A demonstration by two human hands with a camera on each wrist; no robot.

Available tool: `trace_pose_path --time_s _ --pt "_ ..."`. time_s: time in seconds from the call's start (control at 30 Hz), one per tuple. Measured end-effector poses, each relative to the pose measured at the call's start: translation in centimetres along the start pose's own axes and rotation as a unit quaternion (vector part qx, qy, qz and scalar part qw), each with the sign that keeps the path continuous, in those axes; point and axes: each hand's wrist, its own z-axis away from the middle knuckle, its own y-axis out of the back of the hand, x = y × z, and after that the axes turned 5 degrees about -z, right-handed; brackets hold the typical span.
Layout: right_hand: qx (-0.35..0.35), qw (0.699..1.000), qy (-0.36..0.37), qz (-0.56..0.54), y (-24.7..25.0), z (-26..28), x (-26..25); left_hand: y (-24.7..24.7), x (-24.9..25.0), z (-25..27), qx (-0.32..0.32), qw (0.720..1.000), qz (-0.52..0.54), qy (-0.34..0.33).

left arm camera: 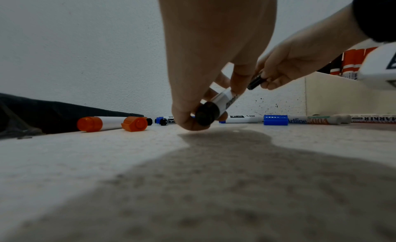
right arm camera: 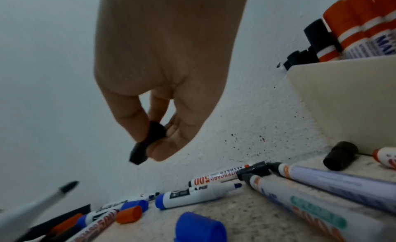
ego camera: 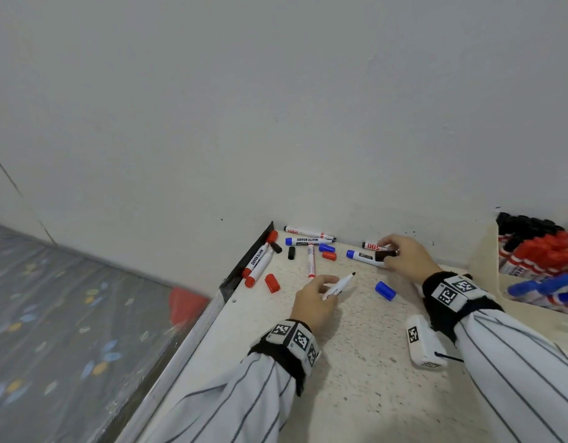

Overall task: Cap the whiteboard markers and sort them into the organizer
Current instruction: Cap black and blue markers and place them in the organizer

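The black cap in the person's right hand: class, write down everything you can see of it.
The black cap is a short, dark, plastic-looking tube, matte, open at one end as far as can be told. The right hand pinches it between thumb and fingertips, lifted off the table and tilted. It sits on no marker: the uncapped black-tipped marker is in the left hand, apart from it. Loose markers lie on the table below.
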Motion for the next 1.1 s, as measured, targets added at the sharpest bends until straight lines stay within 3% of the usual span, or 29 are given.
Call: trace_pose_path --time_s 0.13,0.23,0.47,0.83,1.1 --pt "-0.099 0.993 0.031 -0.046 0.8 2.0 -1.5 0.0 0.1 0.2 -0.013 1.000 0.006 -0.015" --pt "-0.129 0.989 0.059 -0.036 0.7 3.5 -1.6 0.1 0.2 0.3 -0.030 0.999 -0.012 -0.032" --pt "-0.083 0.992 0.071 -0.057 1.6 5.6 -0.1 -0.1 0.3 0.2 -0.085 0.995 -0.027 -0.054" --pt "-0.100 0.991 0.048 -0.080 1.5 7.7 1.2 -0.5 -0.4 -0.2 -0.137 0.989 -0.034 -0.051" --pt "-0.076 0.995 0.033 -0.053 0.6 7.4 1.6 -0.5 -1.0 -0.7 -0.124 0.989 -0.060 -0.049"
